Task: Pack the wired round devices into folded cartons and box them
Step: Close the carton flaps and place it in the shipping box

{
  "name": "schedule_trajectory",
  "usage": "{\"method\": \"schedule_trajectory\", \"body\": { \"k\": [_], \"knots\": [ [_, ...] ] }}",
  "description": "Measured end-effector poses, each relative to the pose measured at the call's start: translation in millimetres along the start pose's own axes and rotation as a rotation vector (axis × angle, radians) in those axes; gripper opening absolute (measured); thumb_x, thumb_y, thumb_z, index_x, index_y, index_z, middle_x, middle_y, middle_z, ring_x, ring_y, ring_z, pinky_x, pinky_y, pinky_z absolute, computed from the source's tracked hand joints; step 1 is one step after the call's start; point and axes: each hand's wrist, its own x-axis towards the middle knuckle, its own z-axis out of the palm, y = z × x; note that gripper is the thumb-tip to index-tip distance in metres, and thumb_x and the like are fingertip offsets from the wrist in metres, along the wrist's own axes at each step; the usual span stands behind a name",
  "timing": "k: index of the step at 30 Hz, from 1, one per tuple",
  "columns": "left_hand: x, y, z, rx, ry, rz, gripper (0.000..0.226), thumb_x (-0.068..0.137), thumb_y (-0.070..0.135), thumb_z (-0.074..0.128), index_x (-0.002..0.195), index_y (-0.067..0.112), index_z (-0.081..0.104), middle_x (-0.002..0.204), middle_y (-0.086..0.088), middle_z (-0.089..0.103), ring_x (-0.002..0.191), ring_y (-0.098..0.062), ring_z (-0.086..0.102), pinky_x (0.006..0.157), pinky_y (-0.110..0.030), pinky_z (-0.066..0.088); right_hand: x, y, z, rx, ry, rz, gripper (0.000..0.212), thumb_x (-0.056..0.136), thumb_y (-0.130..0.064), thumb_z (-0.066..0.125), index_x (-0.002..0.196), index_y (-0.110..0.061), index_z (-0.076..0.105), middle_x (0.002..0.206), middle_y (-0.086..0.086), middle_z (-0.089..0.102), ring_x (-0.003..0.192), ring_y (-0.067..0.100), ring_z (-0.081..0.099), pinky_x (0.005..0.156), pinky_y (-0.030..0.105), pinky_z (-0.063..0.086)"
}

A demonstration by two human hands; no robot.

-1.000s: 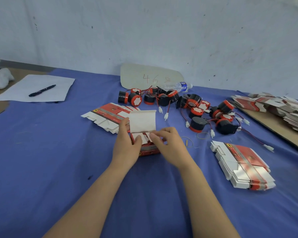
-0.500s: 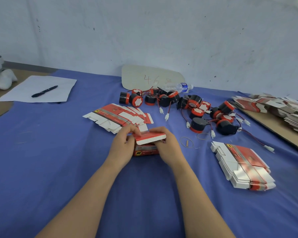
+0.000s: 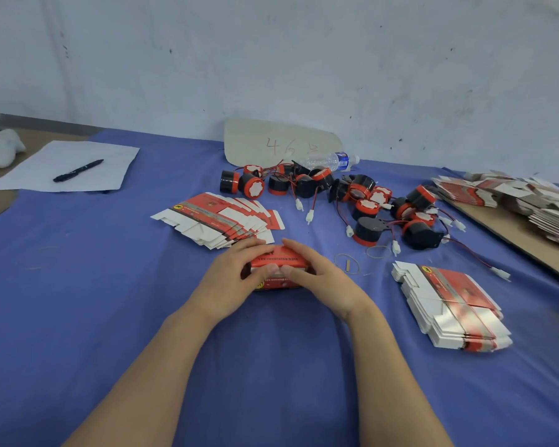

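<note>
- Under both sets of fingers, the blue cloth looks soft and loose. A hard press on the box could wrinkle it and let the box skid.
- Just beyond the left fingertips, the fanned flat cartons lie very near. A forward shove would probably scatter them.
- Farther out past the right fingertips, the wired round devices sit heaped with their leads crossing. Lifting one may drag its neighbours along.
- Between the fingers sits the folded carton, grasped from both sides. The left hand and right hand curl over its top, and the thumbs meet on its near face. Uneven thumb pressure could buckle the flap. Whether a device is inside is hidden, and a trapped wire would keep the flap from closing.
- Just right of the right fingers, a rubber band could snag the carton as it is slid away.
</note>
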Motion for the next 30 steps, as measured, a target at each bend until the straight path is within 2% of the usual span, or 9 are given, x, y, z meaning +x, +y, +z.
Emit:
{"method": "schedule_trajectory", "body": {
  "k": [4, 8, 11, 12, 14, 18, 21, 25, 30],
  "knots": [
    [1, 2, 3, 0.013, 0.033, 0.003, 0.039, 0.091, 0.038, 0.057, 0.128, 0.027, 0.058, 0.136, 0.009, 0.049, 0.123, -0.001, 0.040, 0.097, -0.012, 0.032, -1, 2, 2, 0.029, 0.049, -0.030, 0.039, 0.093, -0.034, 0.059, 0.130, -0.036, 0.050, 0.117, -0.019, 0.056, 0.106, 0.002, 0.057, 0.086, 0.016, 0.050],
    [0, 4, 6, 0.021, 0.059, 0.029, 0.038, 0.092, 0.036, 0.056, 0.127, 0.022, 0.057, 0.126, 0.013, 0.048, 0.114, 0.003, 0.041, 0.086, 0.004, 0.029, 1, 2, 7, 0.060, 0.092, -0.060, 0.030, 0.093, -0.030, 0.059, 0.122, -0.036, 0.054, 0.110, -0.020, 0.059, 0.097, -0.004, 0.059, 0.078, 0.011, 0.049],
    [0, 3, 6, 0.020, 0.049, 0.020, 0.039, 0.093, 0.031, 0.058, 0.131, 0.023, 0.054, 0.137, 0.009, 0.044, 0.124, -0.003, 0.038, 0.103, -0.018, 0.036, 4, 2, 11, 0.029, 0.127, -0.078, 0.032, 0.094, -0.029, 0.058, 0.126, -0.033, 0.052, 0.113, -0.019, 0.058, 0.100, -0.002, 0.058, 0.083, 0.013, 0.049],
    [0, 2, 6, 0.029, 0.039, 0.005, 0.039, 0.094, 0.030, 0.057, 0.133, 0.024, 0.052, 0.142, 0.006, 0.042, 0.130, -0.008, 0.036, 0.108, -0.028, 0.035, 5, 3, 12, 0.011, 0.137, -0.085, 0.035, 0.094, -0.029, 0.057, 0.128, -0.031, 0.051, 0.113, -0.021, 0.057, 0.101, -0.002, 0.057, 0.084, 0.012, 0.049],
    [0, 2, 6, 0.074, 0.043, -0.012, 0.039, 0.095, 0.029, 0.056, 0.134, 0.025, 0.051, 0.146, 0.003, 0.041, 0.136, -0.017, 0.031, 0.114, -0.034, 0.027, 6, 4, 14, -0.012, 0.162, -0.092, 0.039, 0.094, -0.031, 0.057, 0.132, -0.029, 0.049, 0.112, -0.023, 0.055, 0.102, -0.004, 0.056, 0.085, 0.012, 0.048],
    [1, 4, 9, 0.030, 0.097, -0.018, 0.038, 0.095, 0.026, 0.055, 0.132, 0.019, 0.053, 0.144, 0.002, 0.044, 0.135, -0.014, 0.035, 0.111, -0.026, 0.029, 6, 5, 17, -0.022, 0.223, -0.079, 0.042, 0.093, -0.039, 0.056, 0.132, -0.030, 0.045, 0.110, -0.023, 0.053, 0.101, -0.001, 0.056, 0.080, 0.011, 0.049],
    [0, 5, 13, 0.008, 0.122, -0.031, 0.038, 0.095, 0.027, 0.054, 0.132, 0.019, 0.052, 0.142, 0.004, 0.044, 0.128, -0.007, 0.039, 0.098, -0.014, 0.032, 6, 5, 18, -0.016, 0.240, -0.073, 0.041, 0.094, -0.042, 0.054, 0.132, -0.033, 0.044, 0.108, -0.025, 0.052, 0.100, -0.003, 0.056, 0.077, 0.008, 0.048],
    [2, 8, 17, -0.044, 0.199, -0.055, 0.034, 0.094, 0.028, 0.057, 0.127, 0.021, 0.054, 0.131, 0.006, 0.051, 0.111, -0.003, 0.045, 0.083, -0.006, 0.036, 6, 4, 21, 0.005, 0.253, -0.052, 0.045, 0.095, -0.047, 0.047, 0.139, -0.039, 0.037, 0.106, -0.030, 0.048, 0.101, -0.003, 0.054, 0.081, 0.014, 0.047],
    [2, 9, 18, -0.030, 0.184, -0.054, 0.035, 0.095, 0.023, 0.057, 0.129, 0.021, 0.053, 0.138, 0.005, 0.045, 0.115, -0.001, 0.038, 0.083, -0.004, 0.036, 7, 2, 20, 0.064, 0.232, -0.018, 0.042, 0.096, -0.042, 0.049, 0.138, -0.037, 0.040, 0.106, -0.030, 0.047, 0.094, -0.013, 0.052, 0.068, 0.001, 0.042]
  ]
}}
